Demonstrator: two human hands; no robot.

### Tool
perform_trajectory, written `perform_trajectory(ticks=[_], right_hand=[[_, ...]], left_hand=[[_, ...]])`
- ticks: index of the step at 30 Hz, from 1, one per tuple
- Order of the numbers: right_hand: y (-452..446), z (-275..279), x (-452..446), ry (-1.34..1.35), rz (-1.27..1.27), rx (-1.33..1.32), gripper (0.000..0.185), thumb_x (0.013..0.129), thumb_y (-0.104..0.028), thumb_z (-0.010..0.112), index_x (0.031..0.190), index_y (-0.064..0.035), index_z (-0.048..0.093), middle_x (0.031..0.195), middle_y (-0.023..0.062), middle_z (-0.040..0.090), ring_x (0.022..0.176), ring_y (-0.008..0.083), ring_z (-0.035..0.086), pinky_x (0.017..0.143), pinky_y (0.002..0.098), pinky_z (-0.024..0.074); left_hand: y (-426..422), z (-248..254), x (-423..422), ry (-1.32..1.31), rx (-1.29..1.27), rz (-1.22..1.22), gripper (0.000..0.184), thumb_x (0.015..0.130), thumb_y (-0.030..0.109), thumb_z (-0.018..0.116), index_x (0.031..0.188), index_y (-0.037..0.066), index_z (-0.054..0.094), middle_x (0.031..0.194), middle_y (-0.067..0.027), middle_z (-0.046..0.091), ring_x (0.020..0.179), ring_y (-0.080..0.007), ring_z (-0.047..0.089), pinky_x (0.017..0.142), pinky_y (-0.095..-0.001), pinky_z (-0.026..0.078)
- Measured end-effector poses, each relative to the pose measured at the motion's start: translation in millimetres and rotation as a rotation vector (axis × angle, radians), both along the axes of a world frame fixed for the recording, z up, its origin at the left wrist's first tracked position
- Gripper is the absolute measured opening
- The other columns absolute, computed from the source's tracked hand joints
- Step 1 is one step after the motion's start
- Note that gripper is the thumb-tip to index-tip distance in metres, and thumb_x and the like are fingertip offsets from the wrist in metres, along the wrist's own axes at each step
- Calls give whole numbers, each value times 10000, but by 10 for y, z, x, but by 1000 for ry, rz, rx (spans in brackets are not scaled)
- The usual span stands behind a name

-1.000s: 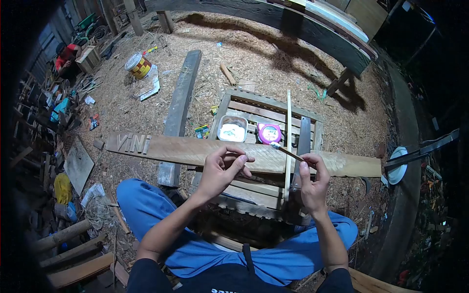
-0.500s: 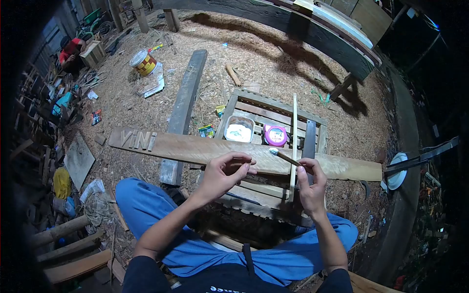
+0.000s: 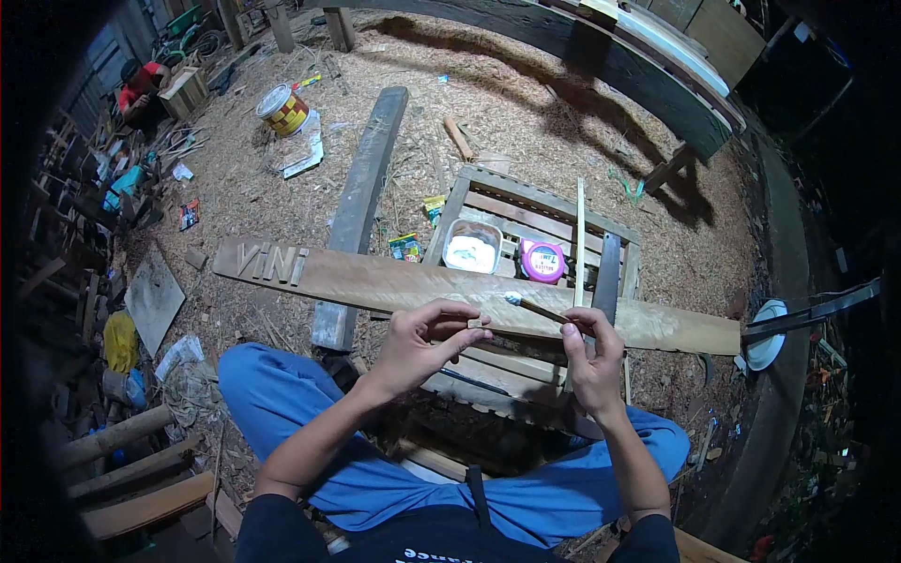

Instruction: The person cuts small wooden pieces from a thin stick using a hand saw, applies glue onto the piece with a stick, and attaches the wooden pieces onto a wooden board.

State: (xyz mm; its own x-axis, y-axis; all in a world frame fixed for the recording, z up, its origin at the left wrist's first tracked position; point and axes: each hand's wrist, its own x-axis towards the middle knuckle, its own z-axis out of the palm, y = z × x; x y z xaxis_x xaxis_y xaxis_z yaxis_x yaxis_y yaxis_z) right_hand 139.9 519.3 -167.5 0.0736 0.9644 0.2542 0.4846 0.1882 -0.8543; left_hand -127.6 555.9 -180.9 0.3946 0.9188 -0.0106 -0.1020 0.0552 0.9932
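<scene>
My left hand (image 3: 422, 340) pinches a small wooden piece (image 3: 477, 323) between thumb and fingers, above the near edge of the long board. A thin stick (image 3: 542, 311) is held in my right hand (image 3: 594, 357), pointing left, with a blob of white paste on its tip. The stick's tip is a short way from the small piece, not touching it. Wooden letters reading "ViNi" (image 3: 271, 265) lie at the left end of the long wooden board (image 3: 394, 281). Behind the board stand a plastic tub (image 3: 472, 246) of white paste and a pink tape measure (image 3: 542, 260).
The board rests across a slatted wooden stand (image 3: 516, 208) and a dark beam (image 3: 371, 178). A thin wood strip (image 3: 580, 239) and a handsaw-like dark blade (image 3: 608, 272) lie on the stand. A patterned bucket (image 3: 282, 111) stands farther back. Another person (image 3: 141, 89) crouches at far left.
My left hand has turned so the small wooden piece shows at its fingertips. The stick in my right hand has shifted slightly left and down. The view has moved slightly.
</scene>
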Motion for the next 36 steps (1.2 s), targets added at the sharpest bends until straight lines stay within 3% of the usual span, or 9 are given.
perform_trajectory(ticks=[7,14,16,19,31,35,36], right_hand=[[-2,-6,4,-4,8,-14,151,1000,-94,660,1113,0,696,984,119,703,911,205,675,847,332,534],[-26,-13,19,-18,8,1,153,995,-93,667,1113,2,691,984,121,701,905,210,676,842,330,534],[-40,16,13,-21,25,-23,153,995,-94,667,1112,2,688,968,119,693,886,203,672,828,327,534],[-50,-14,26,-5,66,-22,153,994,-94,667,1111,3,688,955,117,683,864,194,667,813,324,533],[-70,-2,29,12,95,-22,154,1000,-96,664,1113,6,689,957,117,685,848,183,657,790,318,524],[-74,1,36,-6,102,-47,156,1000,-99,666,1114,5,691,952,114,682,831,180,649,780,318,522],[-77,22,35,-21,103,-81,172,1010,-116,655,1121,12,682,973,100,692,888,165,656,835,313,525]], left_hand=[[22,-27,22,-48,59,8,252,960,-60,694,1207,-62,646,1165,-177,754,1097,-252,746,955,-326,615],[33,-95,26,27,137,27,260,911,-1,761,1165,-30,717,1133,-121,774,1054,-173,751,949,-297,606],[26,-77,30,227,340,68,265,912,25,773,1172,-8,730,1097,-98,786,978,-145,763,856,-272,618],[10,26,90,264,431,105,268,906,24,789,1168,35,733,1029,-50,800,903,-91,751,751,-233,588],[26,-66,124,185,317,153,274,955,45,747,1212,-28,687,1076,-84,774,987,-138,752,856,-257,608],[17,-16,116,158,266,115,280,964,41,729,1231,-25,676,1074,-92,769,979,-130,742,838,-255,606],[13,-11,108,154,210,91,287,970,40,719,1246,-24,668,1075,-94,768,973,-121,734,828,-253,603]])
